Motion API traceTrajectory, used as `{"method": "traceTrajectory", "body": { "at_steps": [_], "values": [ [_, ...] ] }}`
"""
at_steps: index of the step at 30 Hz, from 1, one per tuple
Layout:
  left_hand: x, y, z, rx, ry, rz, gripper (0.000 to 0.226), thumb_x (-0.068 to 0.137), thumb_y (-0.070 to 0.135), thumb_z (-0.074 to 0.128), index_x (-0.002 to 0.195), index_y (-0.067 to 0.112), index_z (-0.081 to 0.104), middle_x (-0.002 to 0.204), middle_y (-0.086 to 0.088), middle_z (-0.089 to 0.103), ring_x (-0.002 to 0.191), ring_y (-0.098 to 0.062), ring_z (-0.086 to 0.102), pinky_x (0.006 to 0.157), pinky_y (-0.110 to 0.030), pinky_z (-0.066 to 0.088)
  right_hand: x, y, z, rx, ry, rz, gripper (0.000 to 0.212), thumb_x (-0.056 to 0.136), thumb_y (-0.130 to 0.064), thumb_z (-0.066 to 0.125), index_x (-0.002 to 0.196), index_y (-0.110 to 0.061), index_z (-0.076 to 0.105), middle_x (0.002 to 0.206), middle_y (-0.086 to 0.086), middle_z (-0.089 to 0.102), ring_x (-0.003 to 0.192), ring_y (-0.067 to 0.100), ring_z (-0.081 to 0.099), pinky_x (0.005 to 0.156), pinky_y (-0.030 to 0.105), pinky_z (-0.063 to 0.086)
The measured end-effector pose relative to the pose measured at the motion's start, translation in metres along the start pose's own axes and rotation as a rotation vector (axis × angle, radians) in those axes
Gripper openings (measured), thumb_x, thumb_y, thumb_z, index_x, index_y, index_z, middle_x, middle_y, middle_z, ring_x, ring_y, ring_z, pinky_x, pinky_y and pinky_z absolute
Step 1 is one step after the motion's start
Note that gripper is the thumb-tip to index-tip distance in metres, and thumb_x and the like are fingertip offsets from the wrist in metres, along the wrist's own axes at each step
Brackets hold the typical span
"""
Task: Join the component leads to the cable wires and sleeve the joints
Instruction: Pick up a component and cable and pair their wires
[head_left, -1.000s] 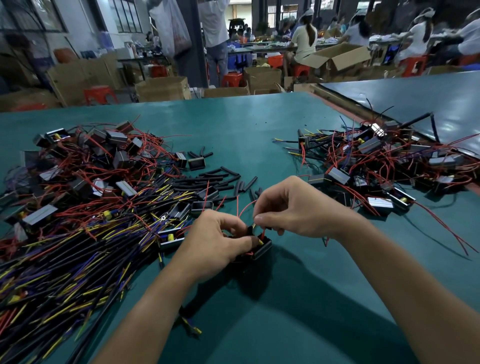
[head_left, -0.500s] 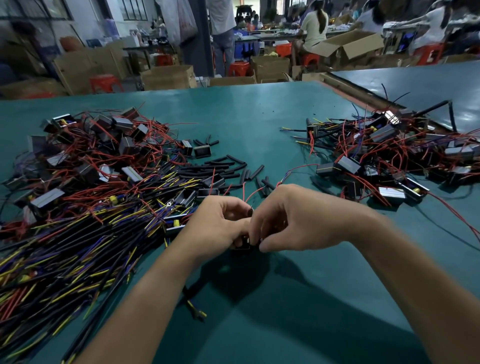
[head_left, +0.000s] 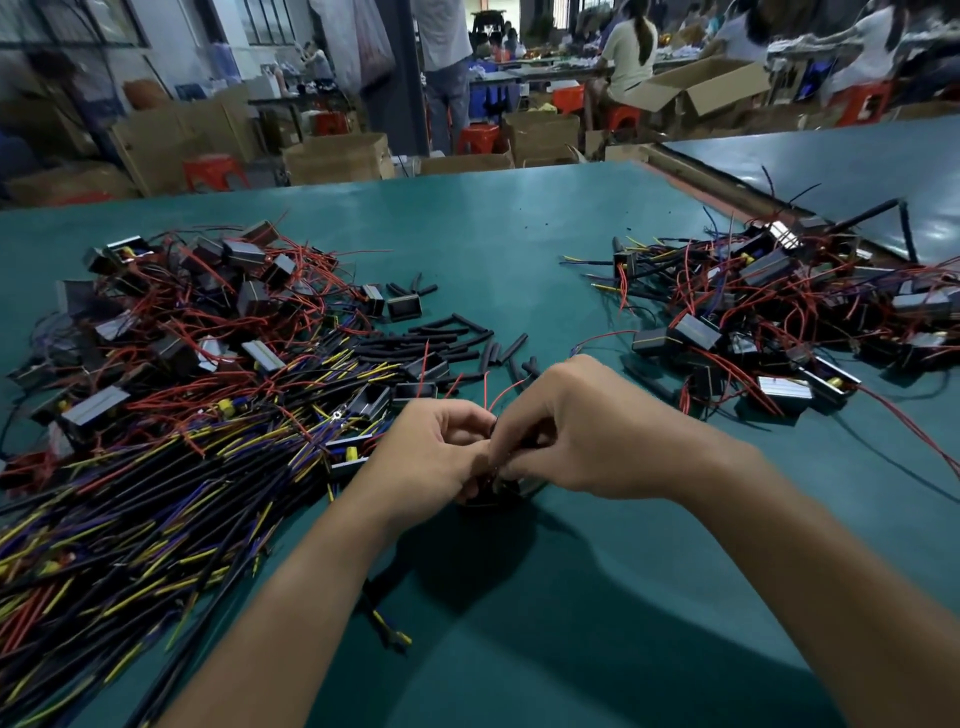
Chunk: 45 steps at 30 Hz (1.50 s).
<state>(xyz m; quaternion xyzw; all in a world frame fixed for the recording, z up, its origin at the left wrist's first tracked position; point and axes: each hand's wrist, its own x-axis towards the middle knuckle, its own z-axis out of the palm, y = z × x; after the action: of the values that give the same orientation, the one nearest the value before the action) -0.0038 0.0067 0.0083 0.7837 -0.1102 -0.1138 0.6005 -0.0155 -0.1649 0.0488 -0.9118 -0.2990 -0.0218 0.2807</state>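
The left hand (head_left: 436, 447) and right hand (head_left: 582, 431) are now pressed closer, fingers (head_left: 462, 421) curled on the component (head_left: 493, 493) and red lead (head_left: 506, 392) (joint hidden); joining seems underway.

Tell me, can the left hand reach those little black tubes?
Probably yes: the black tubes lie loose and uncovered just beyond the left hand, but it grips a component now.

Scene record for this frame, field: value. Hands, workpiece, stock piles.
left hand: grips black component, low between both hands
right hand: pinches its red leads; joint hidden by fingers
sleeves: black sleeve pieces loose beyond the hands
left stock: cable bundle, yellow and blue wire ends; loose components behind it
right stock: right pile of components with red leads and black cables
surface: green table
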Motion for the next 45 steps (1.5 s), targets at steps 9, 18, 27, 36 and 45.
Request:
{"method": "traceTrajectory", "body": {
  "at_steps": [9,18,27,36,45],
  "values": [
    [0.0,-0.003,-0.001,0.001,0.01,0.031,0.015,0.082,0.005,0.073,0.087,-0.006,0.064,0.055,-0.002,0.061,0.04,-0.006,0.047,0.041,-0.015,0.037,0.006,0.018,-0.005,0.365,-0.048,0.135,0.007,0.083,-0.008,0.076,0.076,-0.009,0.076,0.064,0.01,0.069,0.055,0.01,0.057,0.056,0.028,0.049],
    [-0.005,0.004,-0.001,0.008,0.04,0.004,0.026,0.08,-0.003,0.07,0.093,0.01,0.053,0.066,0.001,0.067,0.044,-0.015,0.054,0.042,-0.02,0.043,0.004,0.029,-0.008,0.541,-0.158,0.207,0.006,0.086,-0.002,0.071,0.081,-0.005,0.071,0.065,0.0,0.067,0.06,0.013,0.062,0.061,0.023,0.057],
    [-0.006,0.009,-0.008,0.089,0.185,0.177,0.041,0.073,-0.02,0.054,0.068,0.015,0.033,0.055,0.0,0.031,0.049,-0.012,0.022,0.044,-0.02,0.023,0.003,0.034,-0.017,0.66,0.087,0.213,0.017,0.079,0.012,0.072,0.088,-0.001,0.066,0.079,0.013,0.069,0.07,0.018,0.064,0.071,0.023,0.058],
    [-0.003,0.007,-0.006,0.033,0.134,0.133,0.04,0.088,-0.008,0.06,0.063,0.018,0.041,0.047,0.008,0.031,0.044,-0.01,0.024,0.041,-0.018,0.023,0.004,0.031,-0.02,0.778,0.173,0.24,0.008,0.084,0.007,0.068,0.088,0.001,0.069,0.086,0.019,0.075,0.075,0.023,0.067,0.074,0.029,0.06],
    [-0.009,0.01,-0.003,0.066,0.013,0.217,0.015,0.066,0.023,0.079,0.077,0.019,0.071,0.061,0.003,0.057,0.051,-0.01,0.046,0.05,-0.02,0.036,0.0,0.024,-0.023,0.72,0.095,0.121,0.008,0.085,0.0,0.07,0.091,-0.002,0.066,0.084,0.016,0.076,0.069,0.029,0.068,0.071,0.032,0.061]
  ]
}}
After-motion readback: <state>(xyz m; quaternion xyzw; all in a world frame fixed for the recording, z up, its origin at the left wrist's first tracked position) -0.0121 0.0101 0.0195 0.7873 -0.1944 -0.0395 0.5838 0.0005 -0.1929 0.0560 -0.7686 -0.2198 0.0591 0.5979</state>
